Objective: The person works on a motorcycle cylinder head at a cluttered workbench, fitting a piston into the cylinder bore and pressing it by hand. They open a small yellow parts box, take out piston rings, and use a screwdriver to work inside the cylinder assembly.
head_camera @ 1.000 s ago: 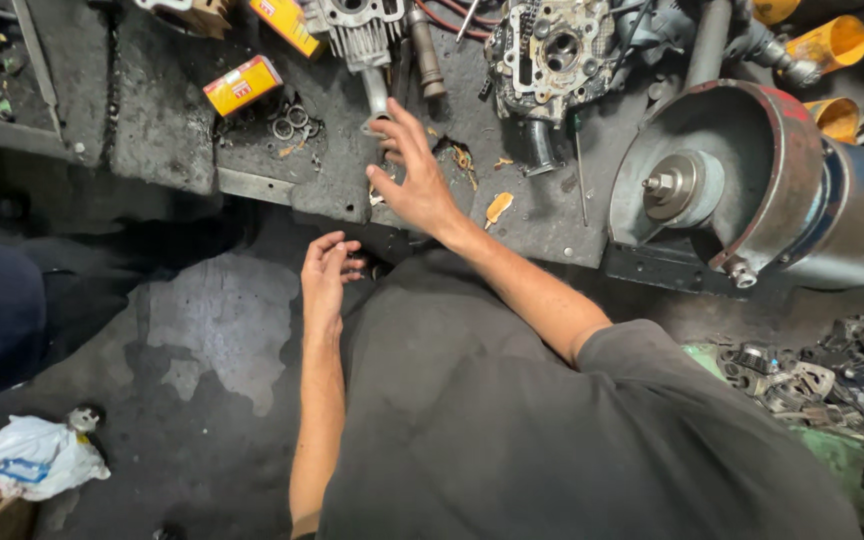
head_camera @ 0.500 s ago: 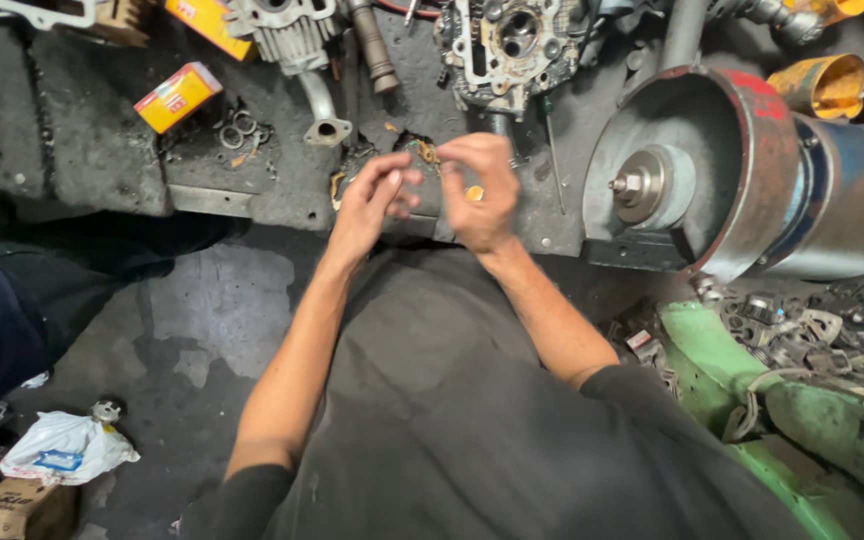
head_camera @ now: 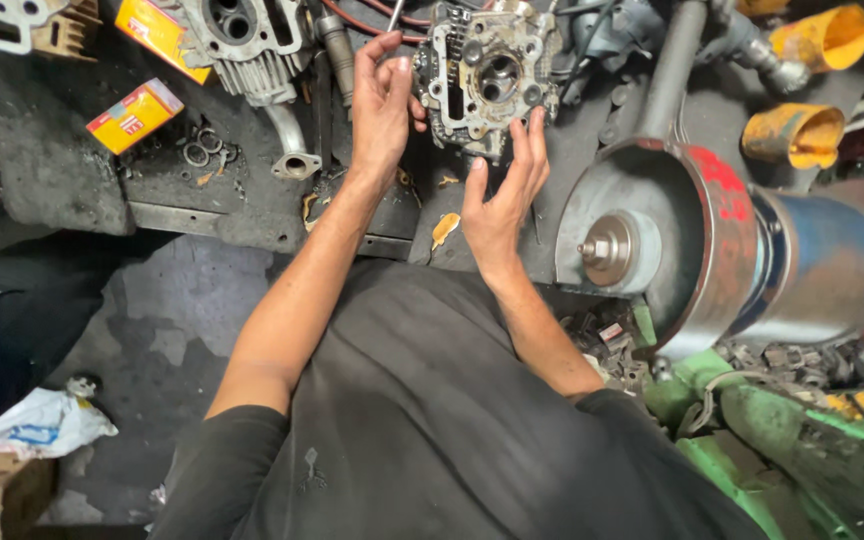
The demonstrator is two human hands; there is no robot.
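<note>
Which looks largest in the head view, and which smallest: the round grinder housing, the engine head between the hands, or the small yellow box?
1. Round grinder housing, clearly the largest.
2. Engine head, mid-sized.
3. Small yellow box, smallest.
All rest on the same bench, so nearness hardly affects this order.

Grimy metal cylinder head (head_camera: 487, 75), on workbench (head_camera: 62, 180)

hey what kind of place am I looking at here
Probably an engine repair workshop: a greasy workbench strewn with parts, a metal engine head under the person's hands, and a big bench grinder beside it.
</note>
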